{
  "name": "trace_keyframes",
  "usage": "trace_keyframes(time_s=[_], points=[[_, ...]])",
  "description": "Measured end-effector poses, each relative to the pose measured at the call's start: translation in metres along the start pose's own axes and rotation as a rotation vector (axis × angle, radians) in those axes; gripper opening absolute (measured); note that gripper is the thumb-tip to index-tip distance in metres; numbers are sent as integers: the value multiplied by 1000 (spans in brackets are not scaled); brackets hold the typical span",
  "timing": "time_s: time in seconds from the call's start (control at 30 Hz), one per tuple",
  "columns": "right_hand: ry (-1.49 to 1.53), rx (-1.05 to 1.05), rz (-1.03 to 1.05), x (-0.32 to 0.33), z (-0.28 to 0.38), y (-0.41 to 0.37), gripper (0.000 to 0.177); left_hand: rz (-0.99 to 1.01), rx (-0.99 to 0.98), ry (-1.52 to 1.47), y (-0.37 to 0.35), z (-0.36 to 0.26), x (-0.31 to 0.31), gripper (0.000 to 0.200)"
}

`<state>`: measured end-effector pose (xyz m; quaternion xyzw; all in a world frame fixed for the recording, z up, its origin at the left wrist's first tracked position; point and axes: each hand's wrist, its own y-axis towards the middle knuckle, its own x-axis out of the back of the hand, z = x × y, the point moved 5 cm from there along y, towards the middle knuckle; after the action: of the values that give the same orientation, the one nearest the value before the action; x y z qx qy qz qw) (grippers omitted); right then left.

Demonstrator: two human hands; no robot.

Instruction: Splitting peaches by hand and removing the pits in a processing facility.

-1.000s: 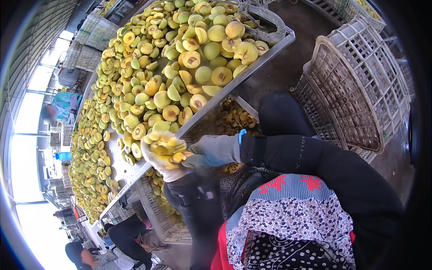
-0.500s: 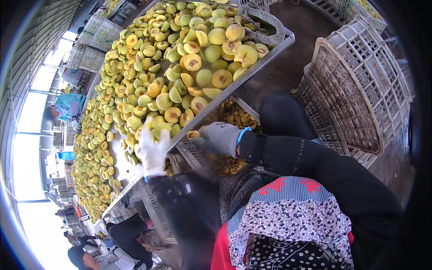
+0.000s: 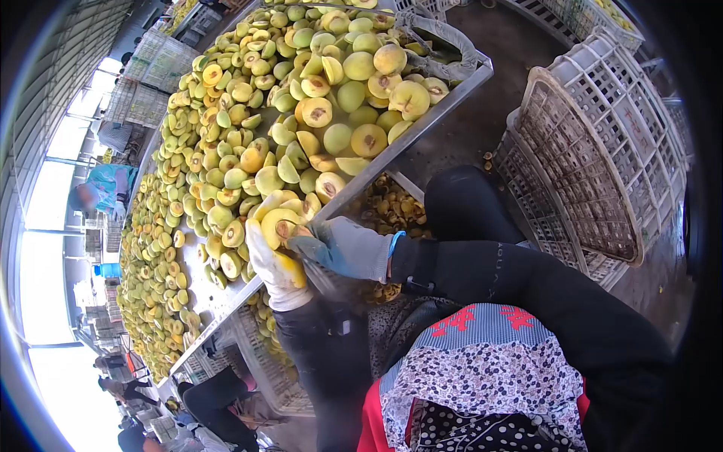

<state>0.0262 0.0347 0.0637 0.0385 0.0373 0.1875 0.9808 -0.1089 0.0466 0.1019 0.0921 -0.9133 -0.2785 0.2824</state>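
My left hand (image 3: 273, 265), in a white glove with a yellow stain, is closed around a yellow-green peach half (image 3: 280, 226) near the table's edge. A brown pit hollow shows in its cut face. My right hand (image 3: 340, 245), in a grey glove, has its fingers curled with the tips at that hollow. Below its palm is a blurred dark, narrow shape; what it grips I cannot make out. Many halved and whole peaches (image 3: 256, 177) lie heaped on the metal table (image 3: 407, 139) just beyond both hands.
Under the table edge is a heap of brownish pits and scraps (image 3: 392, 207). A plastic crate (image 3: 260, 361) with peaches stands below on the left. Large stacked crates (image 3: 595, 151) are at the right. Another person (image 3: 109, 188) works across the table.
My left hand has come down from the heap, where it was open, and now holds a peach half. My right hand has moved left to meet it.
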Motion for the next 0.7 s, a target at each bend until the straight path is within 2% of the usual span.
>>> trace_keyframes(time_s=[0.07,0.1,0.17,0.2,0.27,0.33,0.37,0.4,0.47,0.53,0.63,0.7], points=[[45,10,-6,0,3,-2,40,-66,-158,243,1,-24,-12,37],[30,32,-7,-1,1,-1,40,-82,-175,312,-1,-22,-12,42],[4,75,-4,-5,-4,0,39,-141,2,109,-3,-11,-10,51],[-52,35,11,-6,-7,0,39,-180,194,-163,-6,-2,-14,55],[-163,-43,41,-7,-9,-1,40,-211,403,-491,-10,8,-18,60],[148,-50,30,-25,-19,-3,41,-199,439,-599,-11,8,-17,61],[304,-53,24,-30,-18,-4,41,-182,414,-501,-13,9,-14,62],[297,-76,54,-30,-19,-4,42,-165,388,-403,-14,11,-11,62],[288,-126,113,-30,-18,-6,43,-134,408,-431,-16,11,-10,62],[188,-169,129,-26,-25,-2,44,-105,491,-691,-14,7,-16,61],[133,-171,124,-22,-26,-4,46,-58,74,11,-7,-26,-13,57],[206,-210,163,-26,-28,-8,47,-114,400,-423,-13,-5,-14,56]])
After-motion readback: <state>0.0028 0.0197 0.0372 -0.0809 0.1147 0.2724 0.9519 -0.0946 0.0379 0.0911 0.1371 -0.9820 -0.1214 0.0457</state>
